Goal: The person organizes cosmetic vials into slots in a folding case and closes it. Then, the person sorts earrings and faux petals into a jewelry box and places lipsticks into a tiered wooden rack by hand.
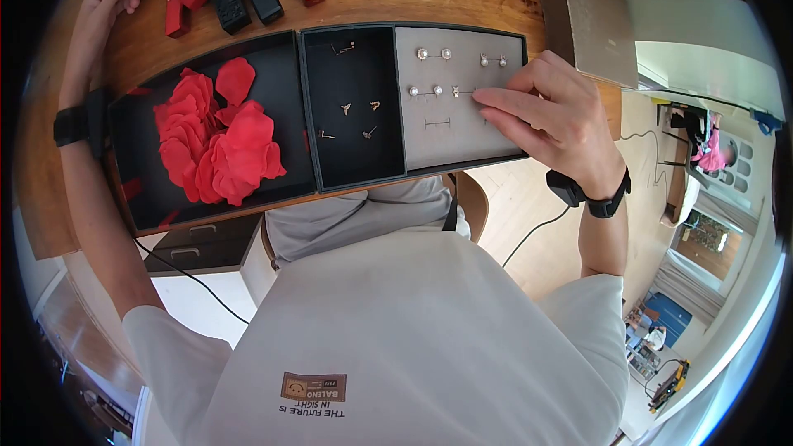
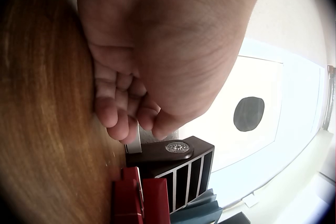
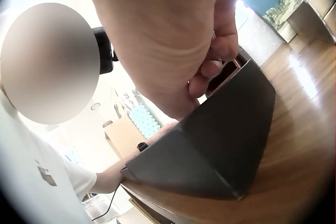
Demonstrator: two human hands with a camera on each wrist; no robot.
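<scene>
Inside the black box (image 3: pixel 226 134), pearl earrings (image 1: pixel 422 54) sit on the grey pad (image 1: pixel 462 146); small metal earrings (image 1: pixel 346 108) lie in its dark compartment. Over the box's pad is the right hand (image 1: pixel 562 111), fingertips close together — whether they pinch something, I cannot tell. Beyond the box's far left corner is the left hand (image 1: pixel 103 10) — fingers loosely bent.

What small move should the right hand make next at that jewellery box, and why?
Perhaps the right hand should press its fingertips gently to the grey pad, seating any stud they hide: they are beside a gold stud with no visible mate, while the pearl studs sit paired.
</scene>
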